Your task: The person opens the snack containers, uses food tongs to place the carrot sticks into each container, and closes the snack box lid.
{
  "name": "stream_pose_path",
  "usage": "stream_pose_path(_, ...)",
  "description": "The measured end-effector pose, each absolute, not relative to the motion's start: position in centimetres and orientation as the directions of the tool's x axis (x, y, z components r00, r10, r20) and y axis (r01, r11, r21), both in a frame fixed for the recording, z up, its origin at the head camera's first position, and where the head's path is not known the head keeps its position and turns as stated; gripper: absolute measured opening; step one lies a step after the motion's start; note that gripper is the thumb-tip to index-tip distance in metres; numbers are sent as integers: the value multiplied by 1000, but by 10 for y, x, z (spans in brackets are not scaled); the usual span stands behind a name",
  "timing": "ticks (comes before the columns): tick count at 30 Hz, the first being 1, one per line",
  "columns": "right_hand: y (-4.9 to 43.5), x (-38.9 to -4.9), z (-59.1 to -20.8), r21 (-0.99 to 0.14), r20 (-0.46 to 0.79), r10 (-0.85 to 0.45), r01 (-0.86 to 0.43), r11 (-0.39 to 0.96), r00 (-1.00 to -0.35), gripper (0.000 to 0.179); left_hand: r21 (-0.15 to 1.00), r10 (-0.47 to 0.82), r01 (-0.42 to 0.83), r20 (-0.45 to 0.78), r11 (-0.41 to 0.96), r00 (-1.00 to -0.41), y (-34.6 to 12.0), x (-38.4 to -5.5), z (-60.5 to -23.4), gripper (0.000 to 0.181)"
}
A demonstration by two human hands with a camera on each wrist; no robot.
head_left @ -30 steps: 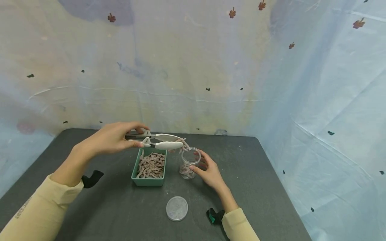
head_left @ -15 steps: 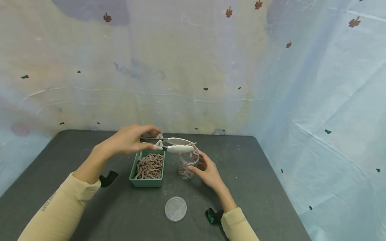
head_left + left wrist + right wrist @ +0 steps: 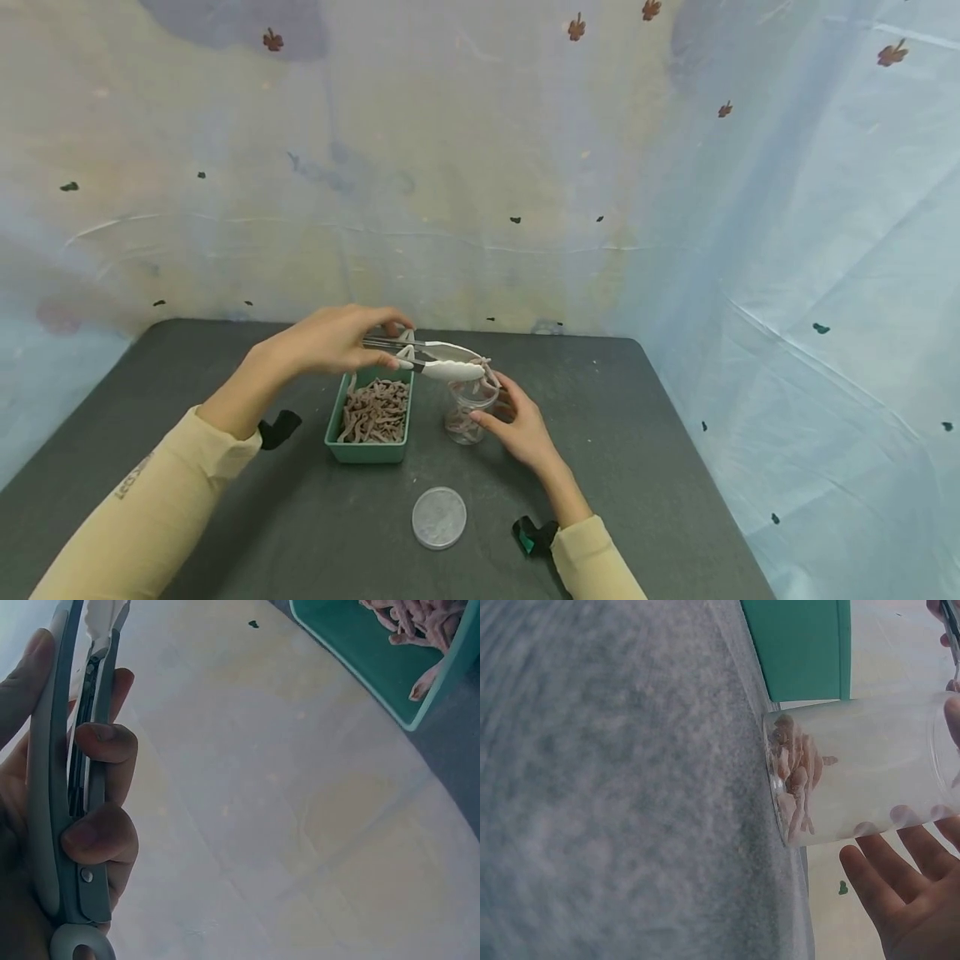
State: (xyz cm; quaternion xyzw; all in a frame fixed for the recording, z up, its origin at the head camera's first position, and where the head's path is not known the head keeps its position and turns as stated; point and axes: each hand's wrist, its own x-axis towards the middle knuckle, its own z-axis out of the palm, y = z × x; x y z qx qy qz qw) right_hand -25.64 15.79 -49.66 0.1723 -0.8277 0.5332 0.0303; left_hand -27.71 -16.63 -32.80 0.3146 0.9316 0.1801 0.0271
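Observation:
My left hand [image 3: 337, 340] grips a pair of tongs [image 3: 450, 370] with white scalloped tips, its fingers and thumb wrapped round the handles in the left wrist view. Between the tips hang a few greyish-brown knobbly strips [image 3: 489, 375], right over the mouth of a clear jar [image 3: 463, 423]. The jar stands upright on the table, a small heap of similar strips [image 3: 799, 772] on its bottom. Curved about the jar's upper part from the right, my right hand [image 3: 521, 429] holds it with thumb and fingers. Left of the jar, a green tray [image 3: 366, 453] holds many more strips [image 3: 375, 412].
A round clear lid [image 3: 439, 518] lies flat on the dark table [image 3: 615, 467], in front of the jar and tray. Black straps [image 3: 534, 537] show at both wrists. A pale patterned sheet [image 3: 450, 167] hangs behind the table and along its right side.
My left hand has moved right, bringing the tongs and the strips they pinch from the jar's left side to over its mouth. My right hand and the jar stay in place.

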Motion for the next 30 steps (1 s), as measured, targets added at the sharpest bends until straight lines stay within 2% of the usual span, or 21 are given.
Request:
stream_pose_path(11, 158, -257, -498, -872, 240, -249, -321, 370, -938, 75, 259, 643, 629, 36, 733, -765, -152, -285, -319, 54)
stream_pose_path(23, 158, -258, -497, -866, 257, -262, -342, 364, -930, 75, 200, 644, 629, -13, 751, -765, -135, -277, -312, 54)
stream_pose_path(30, 159, -260, -498, -871, 257, -263, -341, 353, -930, 74, 202, 636, 620, -23, 758, -771, -133, -279, -313, 55)
